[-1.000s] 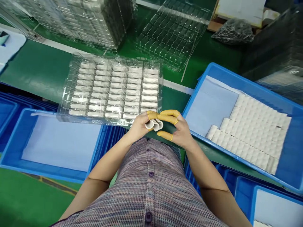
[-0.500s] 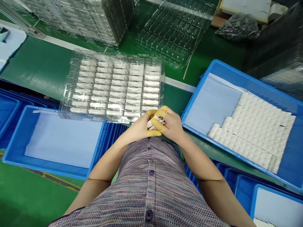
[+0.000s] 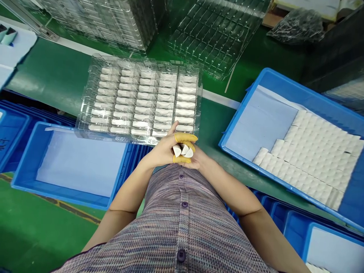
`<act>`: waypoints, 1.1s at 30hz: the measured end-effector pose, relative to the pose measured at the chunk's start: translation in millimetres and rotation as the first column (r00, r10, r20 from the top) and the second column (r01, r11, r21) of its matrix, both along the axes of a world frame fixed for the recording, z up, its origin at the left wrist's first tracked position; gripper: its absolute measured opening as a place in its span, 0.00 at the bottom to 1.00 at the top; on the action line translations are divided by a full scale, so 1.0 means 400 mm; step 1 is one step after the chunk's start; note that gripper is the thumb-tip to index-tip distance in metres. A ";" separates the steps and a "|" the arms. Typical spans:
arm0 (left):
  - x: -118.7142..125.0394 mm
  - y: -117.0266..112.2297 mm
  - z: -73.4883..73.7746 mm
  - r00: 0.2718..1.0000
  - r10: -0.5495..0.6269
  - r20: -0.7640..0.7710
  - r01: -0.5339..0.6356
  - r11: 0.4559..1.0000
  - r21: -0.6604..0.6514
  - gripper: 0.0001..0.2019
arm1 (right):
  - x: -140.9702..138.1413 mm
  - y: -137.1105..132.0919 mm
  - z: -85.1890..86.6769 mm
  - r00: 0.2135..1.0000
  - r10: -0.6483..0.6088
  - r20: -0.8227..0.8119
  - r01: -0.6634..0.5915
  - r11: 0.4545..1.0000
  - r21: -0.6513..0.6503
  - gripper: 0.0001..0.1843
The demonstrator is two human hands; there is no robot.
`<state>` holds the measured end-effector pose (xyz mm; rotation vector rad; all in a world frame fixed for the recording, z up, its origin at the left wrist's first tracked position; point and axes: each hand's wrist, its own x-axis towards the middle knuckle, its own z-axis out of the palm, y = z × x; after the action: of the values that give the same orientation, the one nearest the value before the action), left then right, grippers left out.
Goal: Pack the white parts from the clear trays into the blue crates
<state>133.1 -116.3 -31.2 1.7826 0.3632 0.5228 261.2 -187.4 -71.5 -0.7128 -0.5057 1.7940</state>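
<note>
Several small white pieces [image 3: 185, 151] with rounded, wedge-like ends are bunched together just in front of my shirt. My left hand [image 3: 166, 147] grips them between fingers and thumb in yellow finger cots, its index finger pointing up past the bunch. From the right, my right hand [image 3: 197, 159] closes on the same bunch, palm turned up; most of its fingers are hidden behind the left hand and the pieces. Right beyond my hands lies a clear plastic tray [image 3: 82, 120], its columns of slots filled with similar white pieces [image 3: 184, 112].
On the right, a blue bin [image 3: 227, 141] lined with a pale sheet holds rows of white pieces [image 3: 315, 159]. Another blue bin [image 3: 21, 182] stands at lower left. Stacked clear trays [image 3: 113, 22] and more clear trays [image 3: 213, 38] stand beyond the green bench [image 3: 57, 72].
The white pieces have turned so that their ends face me. My right hand has shifted lower, behind the left, whose index finger now points up. The whole view has slid slightly.
</note>
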 end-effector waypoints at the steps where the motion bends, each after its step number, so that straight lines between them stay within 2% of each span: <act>1: -0.001 0.000 0.001 1.000 0.008 -0.003 -0.008 1.000 0.005 0.29 | 0.000 0.000 0.000 0.998 0.057 -0.041 -0.059 0.997 -0.050 0.24; 3: -0.006 0.002 0.000 0.999 0.027 0.032 -0.026 0.999 -0.021 0.36 | 0.005 -0.002 0.007 0.996 0.091 0.008 -0.089 0.986 -0.138 0.26; 5: -0.014 0.007 -0.009 0.988 0.098 0.120 -0.081 0.987 -0.139 0.43 | 0.019 -0.004 0.022 0.990 0.029 0.136 -0.003 0.982 -0.189 0.27; 7: -0.024 0.014 -0.023 0.951 0.253 0.175 -0.190 0.930 -0.314 0.43 | 0.042 -0.002 0.046 0.938 -0.057 0.341 0.102 0.988 -0.116 0.28; 8: -0.028 0.018 -0.032 0.933 0.324 0.158 -0.243 0.888 -0.391 0.41 | 0.056 0.001 0.060 0.876 -0.108 0.471 0.133 0.991 -0.019 0.28; 9: -0.033 0.021 -0.041 0.926 0.359 0.114 -0.275 0.851 -0.448 0.39 | 0.071 0.005 0.075 0.780 -0.165 0.604 0.128 0.986 0.103 0.28; 10: -0.035 0.022 -0.048 0.938 0.343 0.054 -0.275 0.829 -0.487 0.37 | 0.085 0.010 0.089 0.650 -0.227 0.725 0.087 0.970 0.225 0.27; 12: -0.034 0.019 -0.058 0.982 0.182 -0.052 -0.181 0.820 -0.542 0.36 | 0.107 0.021 0.111 0.406 -0.307 0.861 -0.065 0.930 0.362 0.25; 13: -0.030 0.015 -0.061 0.992 0.099 -0.077 -0.125 0.812 -0.570 0.35 | 0.113 0.025 0.118 0.333 -0.324 0.886 -0.123 0.916 0.382 0.24; 14: -0.024 0.009 -0.062 0.995 0.051 -0.081 -0.089 0.799 -0.595 0.33 | 0.117 0.028 0.121 0.294 -0.338 0.894 -0.149 0.908 0.392 0.23; 15: -0.017 0.003 -0.061 0.996 0.053 -0.068 -0.084 0.781 -0.619 0.31 | 0.118 0.028 0.119 0.286 -0.357 0.889 -0.131 0.905 0.405 0.23; 16: -0.010 -0.003 -0.060 0.994 0.098 -0.048 -0.106 0.756 -0.646 0.30 | 0.118 0.026 0.114 0.303 -0.380 0.874 -0.073 0.905 0.419 0.23; 18: 0.001 -0.011 -0.056 0.967 0.253 -0.013 -0.187 0.679 -0.710 0.28 | 0.116 0.016 0.096 0.388 -0.413 0.824 0.105 0.908 0.406 0.26; 20: 0.006 -0.014 -0.051 0.919 0.394 0.007 -0.252 0.600 -0.759 0.28 | 0.109 0.001 0.076 0.533 -0.375 0.758 0.228 0.927 0.298 0.27; 21: 0.006 -0.013 -0.049 0.894 0.448 0.019 -0.274 0.580 -0.767 0.27 | 0.104 -0.006 0.067 0.628 -0.321 0.709 0.234 0.947 0.221 0.27; 23: 0.006 -0.013 -0.044 0.848 0.526 0.057 -0.312 0.584 -0.749 0.25 | 0.088 -0.020 0.054 0.804 -0.187 0.565 0.172 0.982 0.080 0.27; 25: 0.006 -0.015 -0.040 0.832 0.550 0.076 -0.334 0.604 -0.723 0.23 | 0.067 -0.028 0.048 0.905 -0.107 0.411 0.118 0.993 -0.002 0.27; 27: 0.008 -0.018 -0.036 0.844 0.534 0.059 -0.330 0.602 -0.727 0.24 | 0.048 -0.031 0.045 0.937 -0.121 0.328 0.142 0.989 -0.043 0.28; 29: 0.010 -0.022 -0.032 0.844 0.535 0.032 -0.328 0.563 -0.758 0.25 | 0.037 -0.031 0.043 0.931 -0.171 0.322 0.202 0.977 -0.065 0.28; 31: 0.013 -0.022 -0.030 0.811 0.585 0.016 -0.349 0.504 -0.790 0.25 | 0.033 -0.031 0.041 0.903 -0.213 0.374 0.252 0.966 -0.058 0.28; 33: 0.017 -0.020 -0.033 0.769 0.639 0.004 -0.375 0.456 -0.807 0.26 | 0.033 -0.033 0.042 0.848 -0.252 0.466 0.284 0.959 0.002 0.25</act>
<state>139.8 -124.5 -44.3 0.6734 0.7929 0.9041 274.3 -200.7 -54.7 -1.2132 -0.6257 1.3776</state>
